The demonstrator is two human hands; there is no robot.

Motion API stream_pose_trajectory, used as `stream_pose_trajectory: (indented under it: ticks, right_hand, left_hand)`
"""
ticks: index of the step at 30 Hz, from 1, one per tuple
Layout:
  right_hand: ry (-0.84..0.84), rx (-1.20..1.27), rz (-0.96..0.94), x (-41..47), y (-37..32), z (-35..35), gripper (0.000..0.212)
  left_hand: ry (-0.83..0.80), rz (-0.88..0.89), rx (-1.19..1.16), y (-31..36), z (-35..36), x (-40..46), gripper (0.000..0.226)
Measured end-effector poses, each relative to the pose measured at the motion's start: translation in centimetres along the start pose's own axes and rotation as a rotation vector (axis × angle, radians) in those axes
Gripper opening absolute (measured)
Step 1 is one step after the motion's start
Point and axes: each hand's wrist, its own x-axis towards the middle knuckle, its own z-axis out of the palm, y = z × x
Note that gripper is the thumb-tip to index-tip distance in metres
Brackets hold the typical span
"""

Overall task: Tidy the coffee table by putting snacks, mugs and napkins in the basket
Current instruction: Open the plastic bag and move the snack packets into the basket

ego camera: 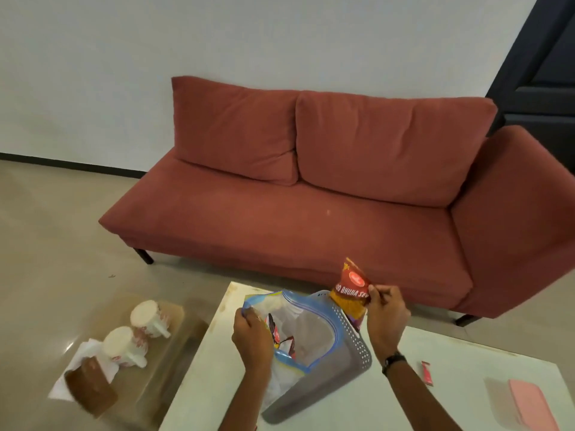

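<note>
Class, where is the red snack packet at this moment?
In the head view, the red snack packet is right of centre, pinched in the right hand above the far end of the grey basket, in front of the red sofa.

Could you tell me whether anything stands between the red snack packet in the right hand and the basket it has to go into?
Yes: a clear zip bag with a blue rim, held open by the left hand, fills most of the grey basket. The right hand holds the red snack packet at the basket's far rim, beside that bag.
</note>
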Motion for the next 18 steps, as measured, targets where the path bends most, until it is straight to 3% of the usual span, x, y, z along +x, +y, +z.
stream_pose_trajectory:
  ticks: [8, 13, 18]
  right_hand:
    - [0.006, -0.157, 0.171, 2.2, 13.3, 10.7, 0.016]
    - [-0.047, -0.071, 0.208, 2.9, 18.0, 15.0, 0.014]
    - [-0.158, -0.061, 0.269, 2.9, 21.2, 16.4, 0.012]
  left_hand:
    - [-0.038, 0.059, 0.022, -4.0, 5.6, 5.1, 0.032]
    - [-0.088, 0.06, 0.052, -7.4, 7.0, 6.4, 0.036]
    - [-0.14, 0.063, 0.02, -8.4, 7.6, 6.8, 0.027]
